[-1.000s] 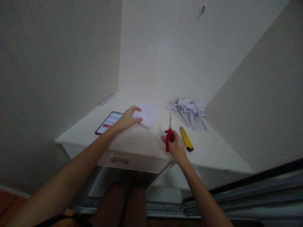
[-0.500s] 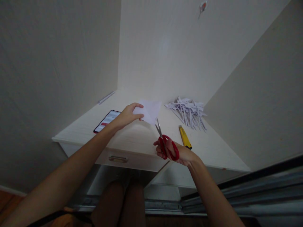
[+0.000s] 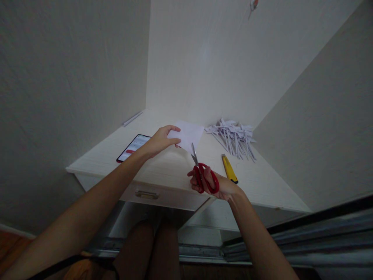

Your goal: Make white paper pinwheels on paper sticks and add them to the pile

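At frame centre my left hand [image 3: 159,140] pinched a paper [image 3: 190,134] above the desk [image 3: 163,171]. My right hand [image 3: 214,184] gripped red scissors [image 3: 202,175], blades at its lower edge. Right of them lay a knife [image 3: 229,168] and paper strips [image 3: 234,136]; left, a phone [image 3: 132,147].

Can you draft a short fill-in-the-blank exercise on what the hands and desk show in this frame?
1. The right hand holds a pair of scissors with ____ handles.
2. The left hand pinches a white sheet of ____ above the pale wooden desk.
3. The yellow utility knife lies on the desk to the ____ of the scissors.
4. The black smartphone lies with its screen facing ____.

Missing words: red; paper; right; up
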A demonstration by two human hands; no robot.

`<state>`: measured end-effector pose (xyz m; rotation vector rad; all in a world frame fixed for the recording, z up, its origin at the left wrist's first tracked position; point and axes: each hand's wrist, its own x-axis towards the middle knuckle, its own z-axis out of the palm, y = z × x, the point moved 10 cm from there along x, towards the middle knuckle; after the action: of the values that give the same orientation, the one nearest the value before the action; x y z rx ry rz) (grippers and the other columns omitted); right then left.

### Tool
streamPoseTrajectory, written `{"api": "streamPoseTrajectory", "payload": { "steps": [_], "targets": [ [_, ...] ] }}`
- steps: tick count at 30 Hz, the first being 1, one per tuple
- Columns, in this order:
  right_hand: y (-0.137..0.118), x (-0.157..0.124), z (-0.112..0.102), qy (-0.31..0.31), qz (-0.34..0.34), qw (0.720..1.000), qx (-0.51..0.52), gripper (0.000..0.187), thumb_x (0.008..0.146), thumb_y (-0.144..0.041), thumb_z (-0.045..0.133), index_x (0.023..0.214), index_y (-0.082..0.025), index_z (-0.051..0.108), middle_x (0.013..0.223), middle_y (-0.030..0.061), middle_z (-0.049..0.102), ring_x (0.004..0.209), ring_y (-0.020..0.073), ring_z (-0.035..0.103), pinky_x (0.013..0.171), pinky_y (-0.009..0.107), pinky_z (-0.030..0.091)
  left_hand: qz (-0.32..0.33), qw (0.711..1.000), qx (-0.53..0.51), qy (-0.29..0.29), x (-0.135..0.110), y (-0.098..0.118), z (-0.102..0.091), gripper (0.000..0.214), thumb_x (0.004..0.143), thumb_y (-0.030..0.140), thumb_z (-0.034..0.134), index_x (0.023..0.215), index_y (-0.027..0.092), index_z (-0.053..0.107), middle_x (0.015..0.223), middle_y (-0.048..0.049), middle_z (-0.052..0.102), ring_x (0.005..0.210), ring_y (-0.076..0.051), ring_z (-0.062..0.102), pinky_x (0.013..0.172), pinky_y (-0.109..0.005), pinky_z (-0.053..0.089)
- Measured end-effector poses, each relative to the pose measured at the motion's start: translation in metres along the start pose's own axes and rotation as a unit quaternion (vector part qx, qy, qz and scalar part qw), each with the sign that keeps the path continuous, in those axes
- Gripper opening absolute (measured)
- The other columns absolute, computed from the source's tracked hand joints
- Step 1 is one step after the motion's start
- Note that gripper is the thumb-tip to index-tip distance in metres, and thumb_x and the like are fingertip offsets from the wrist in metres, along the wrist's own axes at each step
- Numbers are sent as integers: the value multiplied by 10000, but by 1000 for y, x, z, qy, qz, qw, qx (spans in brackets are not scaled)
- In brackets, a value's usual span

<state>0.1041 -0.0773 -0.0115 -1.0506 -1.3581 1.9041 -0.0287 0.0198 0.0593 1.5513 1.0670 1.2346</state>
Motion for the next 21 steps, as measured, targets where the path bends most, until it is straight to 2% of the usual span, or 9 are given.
{"api": "streamPoseTrajectory", "payload": {
  "steps": [3, 7, 16, 21],
  "targets": [
    [0, 1, 0, -10, -11, 1000, 11, 591, 576, -676, 591, 819, -139, 544, 587, -19, 459, 531, 92, 436, 470, 213, 316, 3, 1000, -18, -3, 2, -3, 0, 389, 630, 117, 612, 1011, 125, 535, 759, -30, 612, 657, -161, 608, 661, -302, 468],
    [1, 3, -4, -8, -18, 1000, 9, 623, 567, -704, 570, 833, -140, 551, 625, 7, 494, 558, 111, 475, 485, 230, 358, 17, 999, -34, -1, 3, -5, -2, 371, 620, 116, 615, 982, 132, 541, 763, -22, 609, 630, -137, 597, 634, -275, 469],
    [2, 4, -6, 1, -7, 1000, 0, 636, 574, -704, 565, 863, -138, 555, 677, 28, 520, 597, 120, 504, 501, 236, 391, -5, 999, -30, -10, -1, -6, 4, 385, 627, 105, 596, 1004, 123, 521, 687, -16, 608, 646, -161, 609, 660, -301, 473],
    [2, 5, -5, -11, -15, 1000, 21, 621, 593, -682, 576, 881, -132, 550, 676, 25, 516, 602, 117, 504, 513, 242, 399, -13, 999, -33, -11, -4, -3, 5, 379, 636, 71, 591, 1006, 117, 520, 639, 10, 583, 603, -133, 591, 622, -266, 464]
  ]
}}
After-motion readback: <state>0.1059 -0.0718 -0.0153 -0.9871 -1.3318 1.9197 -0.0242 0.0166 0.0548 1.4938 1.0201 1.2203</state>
